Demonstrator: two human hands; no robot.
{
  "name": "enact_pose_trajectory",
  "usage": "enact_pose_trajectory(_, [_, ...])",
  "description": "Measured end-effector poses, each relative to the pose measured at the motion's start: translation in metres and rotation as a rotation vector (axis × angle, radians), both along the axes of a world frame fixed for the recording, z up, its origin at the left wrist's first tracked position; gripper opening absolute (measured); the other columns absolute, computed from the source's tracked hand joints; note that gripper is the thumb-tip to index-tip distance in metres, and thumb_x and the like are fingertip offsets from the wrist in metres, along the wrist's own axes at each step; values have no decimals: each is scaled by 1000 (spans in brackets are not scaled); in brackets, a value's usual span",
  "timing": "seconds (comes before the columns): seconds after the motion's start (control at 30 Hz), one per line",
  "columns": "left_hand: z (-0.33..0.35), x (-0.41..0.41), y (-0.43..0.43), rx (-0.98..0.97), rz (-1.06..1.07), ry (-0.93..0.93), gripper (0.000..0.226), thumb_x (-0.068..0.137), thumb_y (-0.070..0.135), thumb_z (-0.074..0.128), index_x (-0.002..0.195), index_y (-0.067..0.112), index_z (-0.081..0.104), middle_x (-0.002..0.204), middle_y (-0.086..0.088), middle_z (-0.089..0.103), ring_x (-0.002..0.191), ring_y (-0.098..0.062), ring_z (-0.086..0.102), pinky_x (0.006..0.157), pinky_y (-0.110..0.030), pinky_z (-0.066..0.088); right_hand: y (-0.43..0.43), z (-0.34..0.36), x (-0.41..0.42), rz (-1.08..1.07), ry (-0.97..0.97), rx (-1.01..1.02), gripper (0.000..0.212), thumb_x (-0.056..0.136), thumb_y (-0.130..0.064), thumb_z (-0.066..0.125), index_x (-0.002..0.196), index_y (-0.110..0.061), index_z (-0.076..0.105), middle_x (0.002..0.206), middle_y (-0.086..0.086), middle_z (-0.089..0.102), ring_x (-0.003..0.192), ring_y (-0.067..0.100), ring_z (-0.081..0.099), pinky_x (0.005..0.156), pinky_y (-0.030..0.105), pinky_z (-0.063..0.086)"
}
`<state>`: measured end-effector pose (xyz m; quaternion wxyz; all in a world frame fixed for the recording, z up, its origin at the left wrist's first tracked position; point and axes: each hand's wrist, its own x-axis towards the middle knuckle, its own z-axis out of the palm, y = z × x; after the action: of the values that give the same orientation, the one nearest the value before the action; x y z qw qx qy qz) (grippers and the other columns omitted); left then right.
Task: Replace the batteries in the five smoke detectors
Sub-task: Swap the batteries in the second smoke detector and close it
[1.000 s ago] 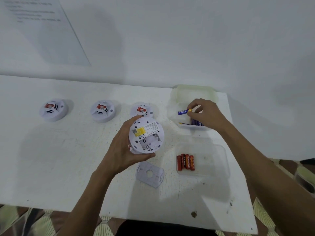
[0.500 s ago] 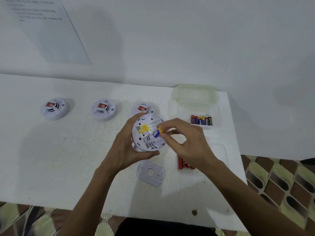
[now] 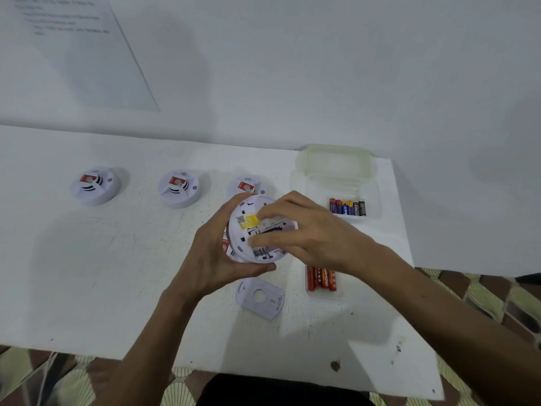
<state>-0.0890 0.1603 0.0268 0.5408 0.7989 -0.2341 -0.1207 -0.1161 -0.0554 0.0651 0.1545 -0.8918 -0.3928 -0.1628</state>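
White moulded plastic formed the round smoke detector (image 3: pixel 243 251), held back-uppermost above the middle of the desk (image 3: pixel 117 273), just near of the right end of a row of three other detectors (image 3: pixel 179 187) standing along the far side. The left grip (image 3: pixel 210 259) was curled round its rim from the left, thumb under the near edge. One second prior, the right grip (image 3: pixel 319 238) had been at the far container (image 3: pixel 336 150), pinching a blue battery (image 3: pixel 270 229). It had since crossed to the detector, and forefinger and thumb were closed about that battery, which lay across the open compartment with only a dark sliver showing between the fingers. Whether it was fully seated could not be determined. In my judgement a fresh cell was going into this unit, with the cover yet to be refitted. The thin, flat mounting plate (image 3: pixel 260 297), pierced by a central hole, lay on the desk just near of the detector. Glossy fresh batteries (image 3: pixel 347 207) lay side by side in the translucent, round-cornered far container. Four red cells (image 3: pixel 320 278), presumably spent, lay in a clear shallow tray (image 3: pixel 325 293) at the near right. The desk surface appeared painted, scuffed and speckled.
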Motion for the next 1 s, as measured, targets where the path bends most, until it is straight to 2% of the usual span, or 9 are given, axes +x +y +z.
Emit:
enact_pose_trajectory(0.07, [0, 0, -5, 27, -18, -61, 105, 41, 48, 91, 132, 40, 39, 117, 27, 58, 106, 9, 54, 91, -12, 43, -2, 2, 2, 21, -3, -42, 31, 80, -14, 79, 109, -22, 74, 116, 12, 65, 105, 27, 54, 83, 35, 53])
enact_pose_trajectory(0.17, [-4, 4, -2, -18, -6, 3, 132, 19, 79, 76, 129, 23, 33, 125, 15, 55, 89, 22, 54, 109, -31, 31, -2, 6, 3, 38, -7, -79, 33, 75, -14, 83, 107, -21, 75, 115, 13, 66, 103, 29, 57, 81, 36, 55])
enact_pose_trajectory(0.27, [-5, 3, -5, 6, 0, -28, 110, 40, 84, 68, 130, 32, 30, 127, 24, 40, 115, 14, 44, 106, -23, 32, -2, 5, 4, 14, 18, -66, 31, 79, -10, 78, 107, -20, 75, 116, 14, 66, 103, 32, 60, 83, 38, 55])
enact_pose_trajectory(0.37, [-3, 4, -3, 57, 17, -160, 95, 57, 77, 67, 137, 47, 26, 135, 31, 41, 126, 1, 43, 106, -23, 36, -7, 3, 5, -44, 120, 147, 32, 86, -2, 64, 114, -15, 72, 112, 9, 69, 100, 23, 60, 87, 29, 49])
enact_pose_trajectory(0.5, [-11, 10, 3, -2, 0, -205, 87, 65, 72, 65, 139, 50, 23, 140, 33, 35, 130, -1, 40, 108, -21, 33, -42, -6, 28, -437, 298, 427, 26, 93, -6, 59, 114, -14, 71, 90, -2, 68, 74, 9, 62, 76, 25, 51])
enact_pose_trajectory(0.63, [-17, 10, 6, -3, -16, -187, 90, 64, 76, 63, 139, 54, 20, 142, 33, 33, 133, -4, 37, 109, -23, 31, -91, -40, 61, -824, 653, 83, 24, 90, -22, 65, 114, -22, 68, 80, -9, 60, 66, 3, 55, 66, 26, 47])
enact_pose_trajectory(0.73, [-20, 11, 5, 22, -35, -220, 85, 68, 69, 64, 139, 52, 21, 142, 33, 32, 132, -3, 37, 110, -22, 30, -103, -59, 72, -808, 824, -58, 28, 85, -30, 71, 113, -26, 69, 91, -12, 57, 74, -2, 55, 74, 23, 45])
enact_pose_trajectory(0.83, [-24, 12, 5, 18, -47, -216, 81, 70, 66, 64, 138, 54, 22, 141, 36, 31, 131, 4, 34, 108, -13, 27, -103, -64, 80, -724, 871, -86, 20, 86, -32, 70, 104, -26, 74, 98, -11, 60, 90, 8, 60, 89, 30, 51])
enact_pose_trajectory(1.0, [-23, 14, 5, 21, -16, -239, 84, 66, 73, 62, 137, 53, 23, 139, 35, 34, 129, 2, 38, 106, -13, 30, -105, -70, 85, -684, 824, -180, 10, 86, -35, 69, 87, -28, 76, 84, -13, 61, 78, 8, 55, 77, 31, 53])
